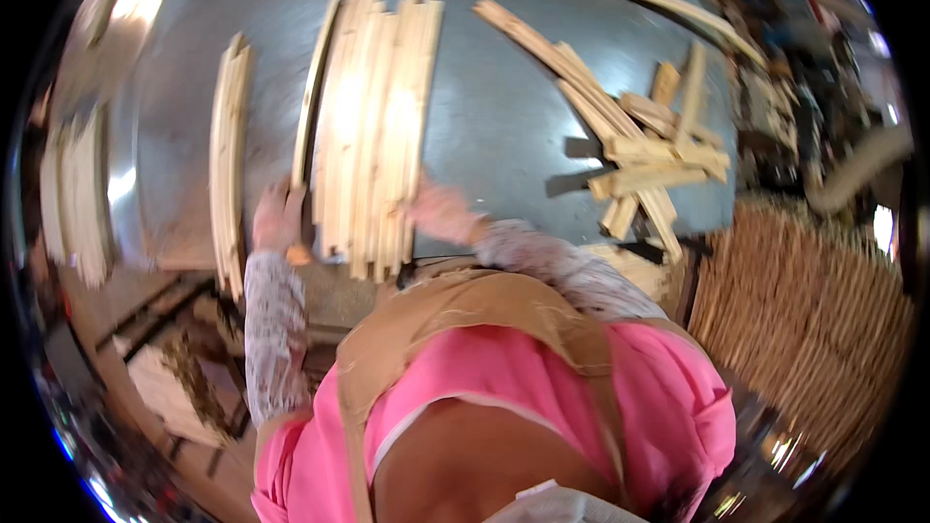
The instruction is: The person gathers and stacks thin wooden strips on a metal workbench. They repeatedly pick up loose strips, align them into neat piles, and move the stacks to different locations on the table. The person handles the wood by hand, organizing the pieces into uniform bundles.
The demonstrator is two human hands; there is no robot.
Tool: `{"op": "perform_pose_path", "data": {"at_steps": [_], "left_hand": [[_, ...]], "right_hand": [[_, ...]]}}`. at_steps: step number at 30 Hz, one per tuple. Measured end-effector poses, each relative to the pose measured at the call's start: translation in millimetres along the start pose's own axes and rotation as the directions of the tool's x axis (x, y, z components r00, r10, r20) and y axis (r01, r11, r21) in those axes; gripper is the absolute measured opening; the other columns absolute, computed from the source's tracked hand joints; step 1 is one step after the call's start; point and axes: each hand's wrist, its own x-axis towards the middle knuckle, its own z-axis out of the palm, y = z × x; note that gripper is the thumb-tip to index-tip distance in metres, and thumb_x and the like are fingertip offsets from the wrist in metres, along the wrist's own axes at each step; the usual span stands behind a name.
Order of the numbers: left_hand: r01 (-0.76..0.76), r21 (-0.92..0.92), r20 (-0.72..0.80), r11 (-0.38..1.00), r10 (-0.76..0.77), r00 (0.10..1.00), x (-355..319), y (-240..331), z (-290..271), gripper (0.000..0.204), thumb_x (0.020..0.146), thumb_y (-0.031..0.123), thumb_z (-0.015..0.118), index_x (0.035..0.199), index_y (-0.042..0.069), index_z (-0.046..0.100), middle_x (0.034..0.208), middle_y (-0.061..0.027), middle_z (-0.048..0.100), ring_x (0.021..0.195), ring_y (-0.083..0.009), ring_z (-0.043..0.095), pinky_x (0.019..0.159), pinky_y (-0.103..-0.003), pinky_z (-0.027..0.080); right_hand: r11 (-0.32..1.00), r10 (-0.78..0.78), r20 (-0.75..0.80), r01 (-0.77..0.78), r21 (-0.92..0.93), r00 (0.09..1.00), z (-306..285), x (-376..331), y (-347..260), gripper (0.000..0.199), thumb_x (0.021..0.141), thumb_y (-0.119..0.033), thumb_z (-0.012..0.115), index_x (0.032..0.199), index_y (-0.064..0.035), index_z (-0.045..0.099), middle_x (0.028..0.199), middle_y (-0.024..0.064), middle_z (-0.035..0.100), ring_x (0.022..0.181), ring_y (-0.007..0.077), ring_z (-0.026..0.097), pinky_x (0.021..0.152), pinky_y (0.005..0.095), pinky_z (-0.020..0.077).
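Wooden strip (313, 87) extends beyond gripping left hand (277, 219); right hand (448, 213) beside bundle (373, 126), grip unclear.

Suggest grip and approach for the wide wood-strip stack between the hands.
Probably squeeze the wood-strip stack across its width around mid-length, one palm from each long side: its pieces lie parallel with staggered ends, so pushing on the ends might catch only some.

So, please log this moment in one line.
left hand: at near end of lone strip; right hand: at right edge of strip row; jumbled strips: at right
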Motion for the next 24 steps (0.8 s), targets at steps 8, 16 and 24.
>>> {"op": "perform_pose_path", "data": {"at_steps": [8,16,24], "left_hand": [[0.09,-0.151,-0.059,0.984,-0.1,0.993,-60,-42,26,0.067,0.105,0.046,0.062,0.143,-0.009,0.06,0.13,-0.0277,0.072,0.119,-0.0384,0.069,0.101,-0.048,0.054],[0.213,0.366,-0.178,0.906,-0.156,0.971,-65,14,-7,0.072,0.106,0.044,0.068,0.151,-0.01,0.051,0.149,-0.0254,0.06,0.129,-0.0347,0.063,0.107,-0.046,0.051],[-0.302,-0.402,-0.163,0.865,0.256,0.953,33,254,140,0.055,0.111,0.033,0.058,0.151,-0.004,0.056,0.133,-0.0217,0.07,0.124,-0.0322,0.068,0.107,-0.044,0.057]], "right_hand": [[0.947,-0.278,0.061,0.284,-0.147,0.959,23,1,-31,0.109,0.101,-0.049,0.064,0.161,0.0235,0.009,0.094,0.0309,0.074,0.083,0.0421,0.075,0.074,0.0526,0.0592],[0.73,-0.534,-0.563,0.007,-0.684,0.631,-175,-10,125,0.04,0.098,-0.03,0.065,0.127,-0.0015,0.066,0.107,0.0202,0.072,0.098,0.0341,0.072,0.085,0.0463,0.0587],[0.86,0.354,-0.897,-0.469,0.201,0.264,-355,-127,398,0.047,0.092,-0.034,0.075,0.124,-0.0007,0.067,0.119,0.0286,0.074,0.112,0.0433,0.073,0.097,0.0521,0.0586]]}}
